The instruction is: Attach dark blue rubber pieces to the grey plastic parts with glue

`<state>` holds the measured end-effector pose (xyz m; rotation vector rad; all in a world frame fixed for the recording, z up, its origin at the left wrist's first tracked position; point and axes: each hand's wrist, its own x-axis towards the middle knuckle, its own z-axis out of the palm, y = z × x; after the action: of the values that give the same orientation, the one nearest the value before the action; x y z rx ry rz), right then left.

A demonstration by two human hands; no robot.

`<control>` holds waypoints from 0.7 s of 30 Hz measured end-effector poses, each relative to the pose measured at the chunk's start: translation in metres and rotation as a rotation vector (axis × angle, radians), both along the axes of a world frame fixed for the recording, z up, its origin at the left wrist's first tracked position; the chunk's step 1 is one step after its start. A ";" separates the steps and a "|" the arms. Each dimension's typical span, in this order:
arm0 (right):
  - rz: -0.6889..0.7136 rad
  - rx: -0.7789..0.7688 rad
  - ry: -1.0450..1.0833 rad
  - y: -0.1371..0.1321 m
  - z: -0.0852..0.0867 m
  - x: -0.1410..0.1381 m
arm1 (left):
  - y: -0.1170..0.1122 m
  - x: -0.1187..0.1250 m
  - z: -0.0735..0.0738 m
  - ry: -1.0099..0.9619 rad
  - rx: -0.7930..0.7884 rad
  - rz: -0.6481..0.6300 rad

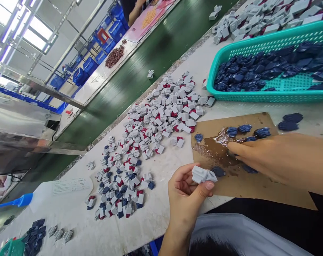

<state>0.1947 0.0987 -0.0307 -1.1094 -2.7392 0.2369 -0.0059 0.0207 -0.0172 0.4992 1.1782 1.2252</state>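
Observation:
My left hand (pixel 186 197) pinches a small grey plastic part (pixel 202 175) between thumb and fingers, just off the near-left corner of a brown cardboard sheet (pixel 257 185). My right hand (pixel 281 160) lies over the cardboard with its fingertips pressed on a dark blue piece (pixel 232 153) in a wet glossy patch (pixel 217 147). What the fingers hold is partly hidden. More blue pieces (pixel 243 128) lie along the far edge of the patch.
A teal basket (pixel 270 96) of dark blue pieces stands behind the cardboard. Grey-and-red parts (pixel 174 106) lie scattered on the white table, with blue-fitted ones (pixel 121 192) nearer left. A squeeze bottle (pixel 62 188) lies at left. A green conveyor belt (pixel 140 74) runs beyond; another person's arm (pixel 134 12) shows far off.

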 end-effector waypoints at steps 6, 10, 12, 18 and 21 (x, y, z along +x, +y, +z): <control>-0.218 -0.767 0.615 -0.027 0.046 -0.019 | -0.001 0.000 0.000 -0.025 0.012 -0.058; -0.213 -0.778 0.639 -0.040 0.059 -0.028 | -0.001 0.001 0.004 -0.010 0.024 -0.075; -0.215 -0.745 0.630 -0.041 0.058 -0.029 | -0.002 0.001 0.005 0.007 0.026 -0.080; -0.225 -0.628 0.541 -0.041 0.049 -0.029 | -0.005 -0.002 0.008 0.124 0.031 -0.120; -0.197 -0.441 0.373 -0.046 0.044 -0.027 | -0.005 -0.003 0.009 0.195 0.076 -0.136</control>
<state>0.1676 0.0525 0.0131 -1.2699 -2.2829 0.9486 -0.0092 0.0159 -0.0078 0.7575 1.2426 1.1260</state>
